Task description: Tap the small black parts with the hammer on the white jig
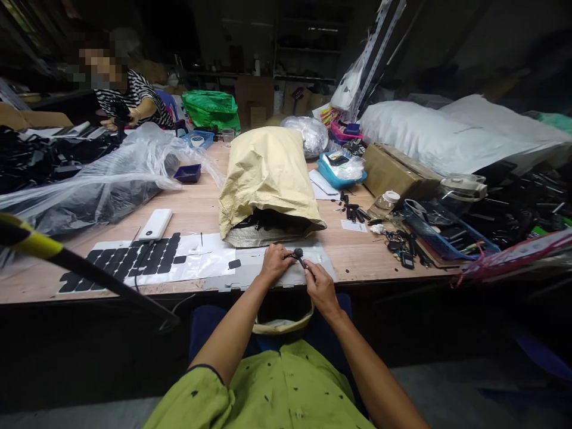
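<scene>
Between my two hands is a small black part with a round knob and a thin stem; its exact kind is too small to tell. My left hand pinches one side of it, and my right hand grips the stem from the other side. Both are over a grey sheet at the table's front edge. Just beyond them lies a large yellow sack, its mouth facing me with dark pieces inside. Below my hands, an open yellow-rimmed bag sits at my lap.
Black rounded stickers on a white sheet and a white power bank lie to the left. A yellow-black bar crosses the lower left. Rightward are a blue basket, a cardboard box and a jar. A person works far left.
</scene>
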### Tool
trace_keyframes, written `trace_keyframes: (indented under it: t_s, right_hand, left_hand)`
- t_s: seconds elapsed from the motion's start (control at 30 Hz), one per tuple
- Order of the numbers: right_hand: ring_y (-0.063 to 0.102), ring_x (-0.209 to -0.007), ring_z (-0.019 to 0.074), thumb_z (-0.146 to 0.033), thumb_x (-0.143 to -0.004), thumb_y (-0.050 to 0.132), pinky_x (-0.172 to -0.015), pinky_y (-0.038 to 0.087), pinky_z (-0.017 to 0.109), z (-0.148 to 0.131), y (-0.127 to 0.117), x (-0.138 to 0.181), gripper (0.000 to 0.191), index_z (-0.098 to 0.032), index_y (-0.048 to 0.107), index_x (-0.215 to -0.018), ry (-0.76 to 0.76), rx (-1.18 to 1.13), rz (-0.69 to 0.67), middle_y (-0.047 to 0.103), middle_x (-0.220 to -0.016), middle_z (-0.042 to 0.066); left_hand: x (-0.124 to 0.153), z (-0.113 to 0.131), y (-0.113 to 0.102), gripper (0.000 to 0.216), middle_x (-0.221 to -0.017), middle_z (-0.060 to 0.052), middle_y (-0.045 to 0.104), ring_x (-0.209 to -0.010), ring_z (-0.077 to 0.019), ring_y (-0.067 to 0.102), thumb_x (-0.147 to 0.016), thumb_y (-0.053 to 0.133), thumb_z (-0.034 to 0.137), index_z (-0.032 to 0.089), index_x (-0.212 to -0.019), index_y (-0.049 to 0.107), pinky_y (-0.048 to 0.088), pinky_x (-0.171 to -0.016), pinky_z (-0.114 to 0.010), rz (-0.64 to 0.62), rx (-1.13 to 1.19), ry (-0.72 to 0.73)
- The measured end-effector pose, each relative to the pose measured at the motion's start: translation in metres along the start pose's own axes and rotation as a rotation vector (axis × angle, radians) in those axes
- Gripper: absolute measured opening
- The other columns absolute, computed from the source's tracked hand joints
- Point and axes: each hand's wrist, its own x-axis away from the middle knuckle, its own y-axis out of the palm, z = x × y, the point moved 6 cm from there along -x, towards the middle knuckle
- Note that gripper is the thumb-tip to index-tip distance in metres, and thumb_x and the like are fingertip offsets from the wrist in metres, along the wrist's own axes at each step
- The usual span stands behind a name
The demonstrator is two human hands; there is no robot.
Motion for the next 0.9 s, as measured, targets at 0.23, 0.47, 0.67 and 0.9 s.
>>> trace_keyframes:
  t_s: [0.23, 0.47, 0.67, 0.9]
  right_hand:
    - [0.060, -0.090, 0.0201, -0.021, -0.091, 0.043, -0.080, 0.047, 0.031, 0.053, -0.036, -0.016, 0.036, -0.022, 0.071, -0.114, 0.128, 0.285, 0.088, 0.068, -0.098, 0.008]
    - [0.048, -0.078, 0.0193, -0.014, -0.087, 0.051, -0.066, 0.033, 0.029, 0.090, -0.052, -0.032, 0.033, -0.022, 0.073, -0.111, 0.194, 0.687, 0.115, 0.057, -0.083, 0.007]
    - [0.046, -0.078, 0.0200, -0.014, -0.088, 0.051, -0.064, 0.030, 0.030, 0.084, -0.045, -0.033, 0.031, -0.020, 0.072, -0.109, 0.174, 0.778, 0.134, 0.056, -0.084, 0.008]
    - [0.047, -0.078, 0.0207, -0.014, -0.088, 0.049, -0.064, 0.030, 0.031, 0.080, -0.044, -0.034, 0.032, -0.019, 0.073, -0.108, 0.163, 0.835, 0.161, 0.056, -0.082, 0.009]
  left_hand:
    - [0.002, 0.000, 0.000, 0.020, -0.090, -0.004, 0.066, -0.095, -0.0242, 0.053, -0.083, 0.071, 0.037, 0.032, -0.101, 0.079, 0.044, -0.088, -0.039, 0.032, 0.016, 0.022]
    - [0.004, 0.005, -0.003, 0.020, -0.091, -0.004, 0.065, -0.095, -0.0241, 0.054, -0.081, 0.074, 0.036, 0.032, -0.100, 0.079, 0.044, -0.089, -0.039, 0.032, 0.001, 0.024]
    - [0.013, 0.008, -0.009, 0.020, -0.101, -0.003, 0.065, -0.104, -0.0257, 0.055, -0.074, 0.081, 0.036, 0.034, -0.094, 0.081, 0.044, -0.095, -0.041, -0.122, 0.005, 0.106]
    - [0.087, 0.001, -0.014, 0.026, -0.140, -0.005, 0.056, -0.131, -0.0339, 0.044, -0.066, 0.088, 0.030, 0.032, -0.091, 0.080, 0.037, -0.110, -0.052, -0.205, -0.011, 0.321]
